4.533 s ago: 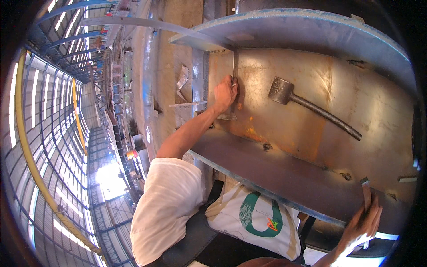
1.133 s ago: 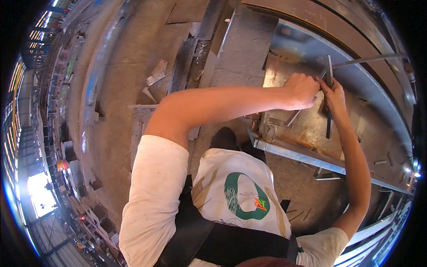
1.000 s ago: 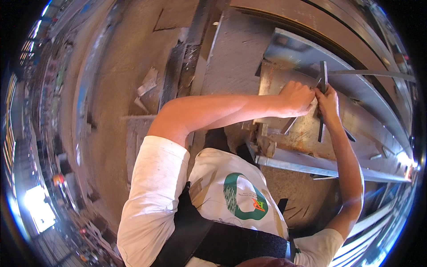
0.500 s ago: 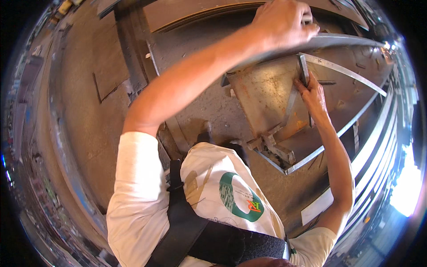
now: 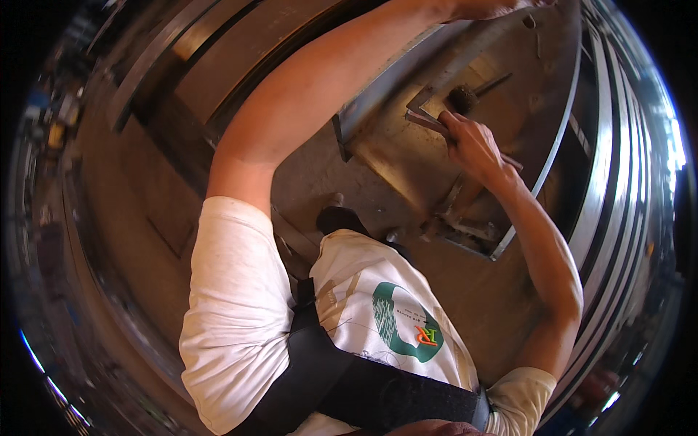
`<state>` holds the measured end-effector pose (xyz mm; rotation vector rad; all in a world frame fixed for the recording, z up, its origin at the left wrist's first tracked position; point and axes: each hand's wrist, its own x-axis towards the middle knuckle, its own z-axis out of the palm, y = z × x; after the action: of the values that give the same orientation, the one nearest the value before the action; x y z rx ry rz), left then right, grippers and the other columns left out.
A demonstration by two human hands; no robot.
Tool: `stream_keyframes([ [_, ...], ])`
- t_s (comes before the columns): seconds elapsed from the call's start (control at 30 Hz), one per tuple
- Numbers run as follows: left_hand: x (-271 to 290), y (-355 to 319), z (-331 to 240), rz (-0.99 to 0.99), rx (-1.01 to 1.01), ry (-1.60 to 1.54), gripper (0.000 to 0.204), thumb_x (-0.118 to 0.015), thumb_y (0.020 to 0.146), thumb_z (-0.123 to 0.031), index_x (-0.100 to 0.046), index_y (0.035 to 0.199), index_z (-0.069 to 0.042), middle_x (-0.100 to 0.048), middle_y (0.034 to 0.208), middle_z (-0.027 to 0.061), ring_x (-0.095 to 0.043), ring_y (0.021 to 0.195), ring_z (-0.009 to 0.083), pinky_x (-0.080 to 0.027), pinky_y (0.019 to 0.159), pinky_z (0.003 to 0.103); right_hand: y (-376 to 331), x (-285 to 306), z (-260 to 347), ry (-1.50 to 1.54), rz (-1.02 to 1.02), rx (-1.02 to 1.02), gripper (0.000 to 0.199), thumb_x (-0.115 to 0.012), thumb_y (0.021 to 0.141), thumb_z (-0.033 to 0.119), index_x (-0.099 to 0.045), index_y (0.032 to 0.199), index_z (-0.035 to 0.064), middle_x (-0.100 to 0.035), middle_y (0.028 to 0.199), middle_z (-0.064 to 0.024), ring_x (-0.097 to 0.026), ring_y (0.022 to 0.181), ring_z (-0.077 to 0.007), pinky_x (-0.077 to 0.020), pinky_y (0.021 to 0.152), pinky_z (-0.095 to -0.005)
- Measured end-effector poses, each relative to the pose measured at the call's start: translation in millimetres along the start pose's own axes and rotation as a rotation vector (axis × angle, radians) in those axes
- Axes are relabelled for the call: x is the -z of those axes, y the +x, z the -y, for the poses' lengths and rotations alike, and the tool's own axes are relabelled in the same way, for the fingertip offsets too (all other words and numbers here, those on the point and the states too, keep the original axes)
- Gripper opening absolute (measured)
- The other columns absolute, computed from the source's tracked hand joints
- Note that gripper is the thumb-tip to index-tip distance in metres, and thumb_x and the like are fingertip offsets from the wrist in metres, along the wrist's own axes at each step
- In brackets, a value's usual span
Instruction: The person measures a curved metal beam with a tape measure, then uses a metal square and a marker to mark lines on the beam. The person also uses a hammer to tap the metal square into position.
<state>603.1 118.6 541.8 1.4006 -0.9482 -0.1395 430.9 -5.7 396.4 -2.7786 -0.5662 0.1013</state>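
In the head view, the right hand (image 5: 472,145) is closed around a flat metal bar (image 5: 425,121), fingers wrapped over it near its squared end, and the bar's far length slips under the hand and emerges as a thin dark strip past the wrist. The bar lies over a rusty steel plate (image 5: 407,167) that tilts across the upper middle of the picture. Just beyond the knuckles sits a wire brush (image 5: 462,98), its bristle head dark and blurred, its thin handle running toward the upper right. The left hand (image 5: 494,7) reaches to the top edge and is cut off there; it seems to rest on the raised edge of a steel angle (image 5: 407,87), but whether its fingers are curled or spread cannot be told. A curved steel rail (image 5: 560,138) sweeps down the right side, bent by the lens. At the plate's lower corner a small bracket (image 5: 465,229) is hard to make out in shadow. The person's white shirt (image 5: 240,312) and a black strap (image 5: 349,378) fill the lower frame, hiding the floor beneath.
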Motion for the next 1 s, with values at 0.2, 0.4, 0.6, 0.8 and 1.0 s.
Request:
stream_keyframes([
  [0.2,-1,-21,24,-0.052,-0.312,0.251,0.026,-0.065,0.096,-0.021,-0.068,0.111,0.001,-0.072,0.086,0.0147,-0.064,0.073,0.0212,-0.049,0.067,0.037,14,-30,-23,-0.163,-0.072,-0.175,0.033,-0.057,0.078,0.003,-0.058,0.11,0.0101,-0.064,0.102,-0.0159,-0.065,0.095,-0.0409,-0.0518,0.082,-0.0519],
  [0.4,24,-22,33,0.227,-0.3,0.104,0.032,-0.068,0.09,-0.014,-0.064,0.117,0.003,-0.07,0.101,0.0234,-0.067,0.093,0.0242,-0.05,0.079,0.039,26,-79,-38,-0.161,-0.174,-0.446,0.04,-0.058,0.08,0.002,-0.059,0.117,0.0141,-0.063,0.111,-0.0115,-0.065,0.096,-0.0405,-0.0532,0.083,-0.0512],
  [0.6,53,-23,80,0.062,-0.166,0.197,0.027,-0.073,0.089,-0.016,-0.066,0.108,0.002,-0.067,0.079,0.0177,-0.06,0.069,0.0198,-0.049,0.068,0.038,13,-93,-36,-0.099,-0.437,-0.664,0.037,-0.061,0.083,0.007,-0.06,0.119,0.0148,-0.063,0.115,-0.0122,-0.064,0.102,-0.0398,-0.0522,0.086,-0.051],
  [0.8,71,-37,81,0.184,-0.078,0.374,0.036,-0.077,0.089,-0.028,-0.067,0.104,0.003,-0.063,0.069,0.0122,-0.056,0.064,0.0129,-0.047,0.062,0.033,5,-73,-85,0.067,-0.578,-1.049,0.043,-0.065,0.087,0.028,-0.063,0.126,0.0094,-0.068,0.113,-0.0186,-0.062,0.112,-0.0413,-0.0485,0.094,-0.0492],
  [1.0,66,-56,93,0.223,-0.049,0.094,0.029,-0.073,0.093,-0.026,-0.069,0.098,0.002,-0.072,0.077,0.0101,-0.063,0.073,0.0081,-0.049,0.065,0.031,17,-89,-128,-0.009,-0.552,-1.019,0.056,-0.069,0.086,0.042,-0.061,0.135,0.0163,-0.064,0.126,-0.0169,-0.059,0.123,-0.0341,-0.046,0.101,-0.0424],
])
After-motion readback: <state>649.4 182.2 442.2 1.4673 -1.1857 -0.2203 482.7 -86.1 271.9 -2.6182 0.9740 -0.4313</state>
